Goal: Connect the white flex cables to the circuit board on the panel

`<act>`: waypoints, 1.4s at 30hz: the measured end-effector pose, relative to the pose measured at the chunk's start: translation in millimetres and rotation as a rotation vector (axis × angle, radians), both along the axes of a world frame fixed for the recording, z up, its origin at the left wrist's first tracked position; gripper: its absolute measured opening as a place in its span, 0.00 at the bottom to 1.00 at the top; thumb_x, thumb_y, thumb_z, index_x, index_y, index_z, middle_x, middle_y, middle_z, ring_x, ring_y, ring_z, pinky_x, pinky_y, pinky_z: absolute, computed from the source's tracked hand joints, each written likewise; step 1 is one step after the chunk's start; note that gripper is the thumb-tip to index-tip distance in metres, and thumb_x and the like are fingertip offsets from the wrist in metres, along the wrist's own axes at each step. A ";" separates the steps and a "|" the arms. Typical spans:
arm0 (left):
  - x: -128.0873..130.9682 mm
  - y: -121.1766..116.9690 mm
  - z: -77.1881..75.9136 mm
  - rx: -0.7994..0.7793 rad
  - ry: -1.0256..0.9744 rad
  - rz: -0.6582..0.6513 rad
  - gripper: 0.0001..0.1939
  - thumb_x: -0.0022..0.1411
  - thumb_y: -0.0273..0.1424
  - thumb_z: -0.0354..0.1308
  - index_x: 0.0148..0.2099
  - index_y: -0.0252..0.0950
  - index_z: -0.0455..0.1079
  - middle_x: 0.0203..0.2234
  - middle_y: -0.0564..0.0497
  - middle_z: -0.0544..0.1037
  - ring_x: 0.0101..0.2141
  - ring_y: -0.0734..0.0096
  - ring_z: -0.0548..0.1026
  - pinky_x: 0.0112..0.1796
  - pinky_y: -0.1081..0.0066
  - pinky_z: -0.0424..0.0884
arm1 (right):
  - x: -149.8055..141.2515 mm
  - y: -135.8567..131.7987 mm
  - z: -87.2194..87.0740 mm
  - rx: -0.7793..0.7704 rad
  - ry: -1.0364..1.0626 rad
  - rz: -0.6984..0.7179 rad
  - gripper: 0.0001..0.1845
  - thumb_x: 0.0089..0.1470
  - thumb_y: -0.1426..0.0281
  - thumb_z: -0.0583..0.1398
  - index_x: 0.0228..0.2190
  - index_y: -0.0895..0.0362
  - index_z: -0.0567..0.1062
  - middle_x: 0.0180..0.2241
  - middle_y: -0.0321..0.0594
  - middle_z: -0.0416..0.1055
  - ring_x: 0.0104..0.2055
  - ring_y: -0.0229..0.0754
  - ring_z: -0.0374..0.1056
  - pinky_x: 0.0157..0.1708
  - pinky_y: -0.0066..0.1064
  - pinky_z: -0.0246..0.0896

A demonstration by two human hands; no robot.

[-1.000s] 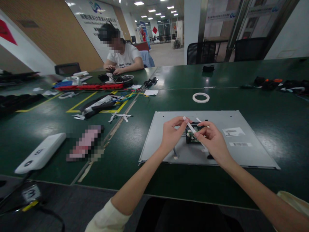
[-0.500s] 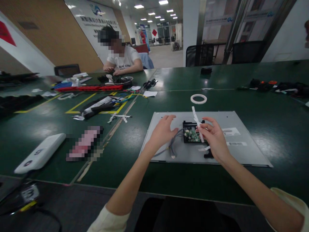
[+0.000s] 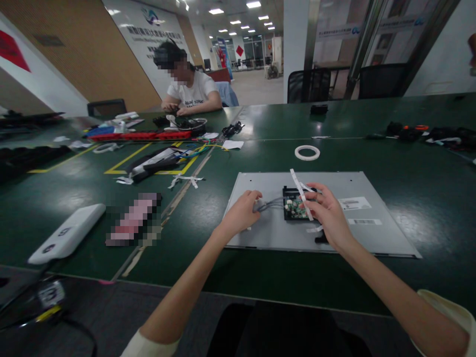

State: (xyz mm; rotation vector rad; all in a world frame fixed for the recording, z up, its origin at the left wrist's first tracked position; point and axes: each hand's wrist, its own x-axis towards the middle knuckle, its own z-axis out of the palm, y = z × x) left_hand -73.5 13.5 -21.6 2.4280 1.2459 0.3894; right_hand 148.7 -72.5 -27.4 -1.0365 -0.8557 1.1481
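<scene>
A flat silver-grey panel lies on the table in front of me. Near its middle sits a green circuit board in a black frame. Grey cables run left from the board to my left hand, whose fingers are closed on them at the panel's left part. My right hand pinches a strip of white tape by its lower part, above the board. The strip slants up and left, with a second piece branching off. Below that hand, a small white tape piece and a black part rest on the panel.
Beyond the panel lies a roll of white tape. To the left are a phone, a white power bank and tape scraps. Farther back are a black-and-white device with wires and a seated person.
My left hand has moved down and left and closed on the grey cables, drawing them leftward. The tape in my right hand has tilted farther left.
</scene>
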 end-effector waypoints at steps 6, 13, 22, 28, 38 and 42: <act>-10.6 19.6 1.9 -0.115 -0.091 -0.121 0.24 0.50 0.21 0.50 0.51 0.38 0.63 0.46 0.45 0.68 0.43 0.66 0.70 0.44 0.65 0.67 | -0.7 1.8 1.0 -0.024 0.017 0.015 0.23 0.45 0.70 0.62 0.45 0.52 0.65 0.36 0.35 0.69 0.34 0.38 0.69 0.28 0.26 0.60; -22.1 25.5 1.3 -0.174 -0.177 -0.135 0.23 0.54 0.28 0.55 0.54 0.39 0.63 0.49 0.45 0.68 0.45 0.66 0.70 0.41 0.67 0.69 | -1.0 0.6 1.0 -0.033 0.054 0.055 0.23 0.45 0.70 0.61 0.45 0.52 0.66 0.38 0.37 0.70 0.34 0.39 0.70 0.29 0.28 0.63; 34.7 30.5 29.6 -0.263 -0.433 -0.025 0.17 0.64 0.40 0.46 0.49 0.37 0.66 0.42 0.46 0.75 0.38 0.69 0.75 0.34 0.71 0.70 | -4.3 -0.7 2.4 -0.066 -0.014 0.114 0.22 0.44 0.72 0.59 0.44 0.52 0.67 0.40 0.38 0.70 0.34 0.40 0.71 0.30 0.28 0.63; 52.8 34.9 13.6 -0.043 -0.414 0.022 0.14 0.63 0.39 0.48 0.43 0.37 0.69 0.36 0.49 0.76 0.37 0.69 0.74 0.36 0.70 0.69 | -3.5 -0.3 4.1 -0.067 -0.034 0.106 0.22 0.43 0.73 0.58 0.44 0.53 0.68 0.40 0.38 0.69 0.33 0.39 0.71 0.29 0.27 0.61; 40.8 30.0 12.5 -0.489 -0.662 0.111 0.19 0.62 0.44 0.47 0.44 0.35 0.68 0.34 0.46 0.77 0.34 0.69 0.75 0.29 0.73 0.67 | -9.6 -1.3 1.9 -0.081 -0.002 0.248 0.18 0.44 0.73 0.57 0.41 0.53 0.69 0.42 0.38 0.70 0.35 0.40 0.71 0.30 0.28 0.63; 41.8 23.5 15.8 -0.649 -0.714 0.033 0.17 0.58 0.41 0.55 0.45 0.36 0.71 0.36 0.46 0.77 0.35 0.69 0.75 0.33 0.72 0.68 | -11.5 -1.1 -2.3 -0.099 -0.010 0.302 0.18 0.42 0.75 0.55 0.39 0.52 0.70 0.43 0.37 0.70 0.34 0.40 0.72 0.28 0.27 0.63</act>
